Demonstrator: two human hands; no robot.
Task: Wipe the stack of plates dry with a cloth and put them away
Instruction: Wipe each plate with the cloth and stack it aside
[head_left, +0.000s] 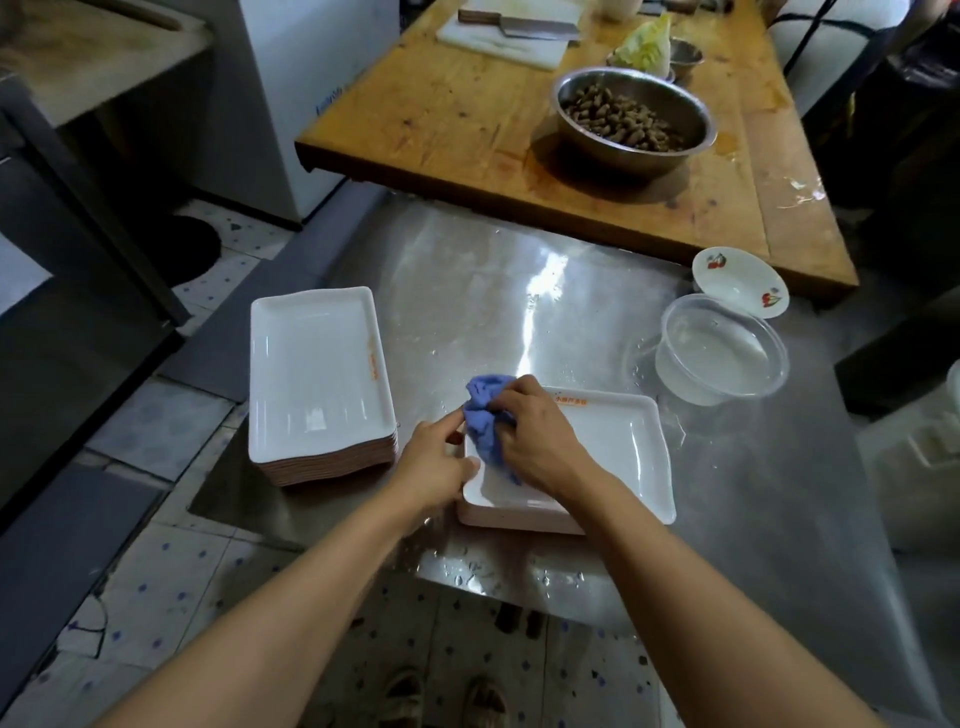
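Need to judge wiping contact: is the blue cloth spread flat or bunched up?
Bunched. The blue cloth is crumpled in the right hand, over the near plate.
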